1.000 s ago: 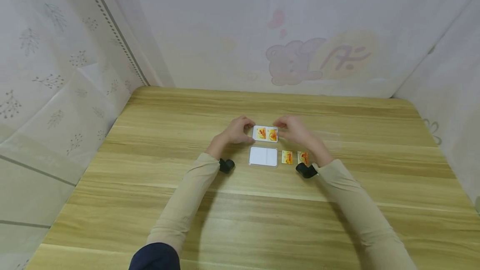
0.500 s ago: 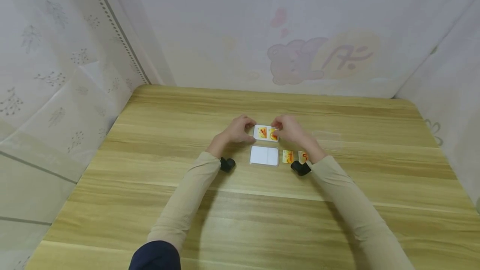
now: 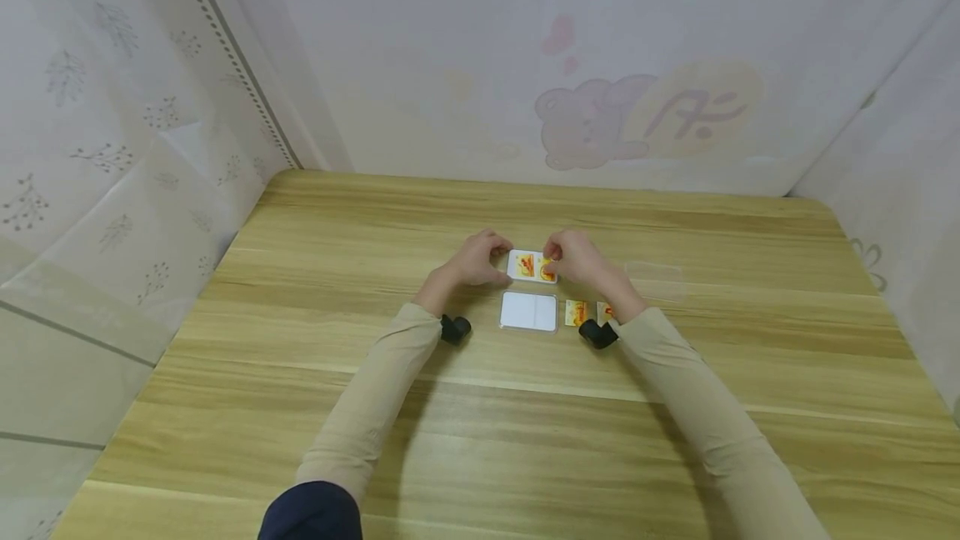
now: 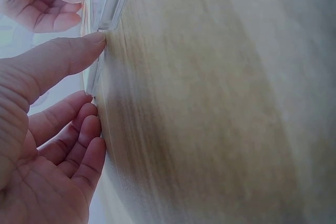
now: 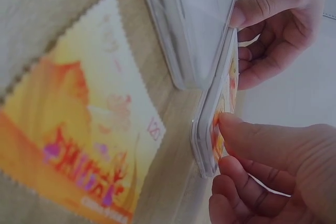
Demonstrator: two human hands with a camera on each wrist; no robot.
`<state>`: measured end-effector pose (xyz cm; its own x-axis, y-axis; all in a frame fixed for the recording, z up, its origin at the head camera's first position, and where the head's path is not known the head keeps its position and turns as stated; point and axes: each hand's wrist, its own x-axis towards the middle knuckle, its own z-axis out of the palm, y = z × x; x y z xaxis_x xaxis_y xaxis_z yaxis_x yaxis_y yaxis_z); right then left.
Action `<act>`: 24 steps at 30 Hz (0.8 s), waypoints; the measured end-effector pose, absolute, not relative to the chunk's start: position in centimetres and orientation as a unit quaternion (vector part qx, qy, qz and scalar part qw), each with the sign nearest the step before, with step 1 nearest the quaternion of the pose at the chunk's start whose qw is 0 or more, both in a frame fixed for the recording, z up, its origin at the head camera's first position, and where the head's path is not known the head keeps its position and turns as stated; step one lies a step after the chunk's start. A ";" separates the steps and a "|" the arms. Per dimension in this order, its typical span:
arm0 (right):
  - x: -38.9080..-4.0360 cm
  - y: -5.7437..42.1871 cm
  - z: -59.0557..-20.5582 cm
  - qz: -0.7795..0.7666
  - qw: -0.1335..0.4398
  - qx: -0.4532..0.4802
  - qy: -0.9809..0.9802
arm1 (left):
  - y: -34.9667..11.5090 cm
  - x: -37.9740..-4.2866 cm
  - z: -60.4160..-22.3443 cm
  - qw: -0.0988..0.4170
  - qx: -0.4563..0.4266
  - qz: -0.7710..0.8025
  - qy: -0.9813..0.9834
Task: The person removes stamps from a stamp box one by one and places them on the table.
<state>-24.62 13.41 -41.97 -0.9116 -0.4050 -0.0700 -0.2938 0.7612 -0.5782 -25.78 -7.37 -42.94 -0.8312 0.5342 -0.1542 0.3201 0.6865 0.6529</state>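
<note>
A small clear plastic case with a white backing lies on the table, two orange-yellow stamps on it. My left hand holds its left end, thumb at the near edge and fingertips at the far edge. At the other end, my right hand pinches at the right stamp, thumb on its face and index finger by the case's end; the fingers partly cover it. The left stamp lies flat. Nearer the body is a second case with a white backing and no stamp on it.
Two loose stamps lie right of the second case: one in full view, the other stamp partly behind the right wrist camera. A thin clear sheet lies further right on the wooden table. Patterned curtains hang behind and at the sides.
My right hand has moved left from beside the case onto the right stamp, its thumb now over it. The left hand keeps its hold on the left end.
</note>
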 end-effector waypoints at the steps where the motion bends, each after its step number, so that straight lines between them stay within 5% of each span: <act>1: -24.7 13.4 -42.0 -0.292 0.100 -0.180 0.934 | -7.4 -25.8 -42.9 0.167 0.238 0.317 0.903; 24: -24.3 13.0 -41.8 -0.260 0.094 -0.159 0.948 | -7.4 -25.7 -43.1 0.164 0.237 0.318 0.903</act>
<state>-24.27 12.98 -41.76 -0.9315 -0.3510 -0.0952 -0.2535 0.8143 -0.5221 -25.73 -7.38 -43.08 -0.8333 0.5331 -0.1459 0.3238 0.6849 0.6528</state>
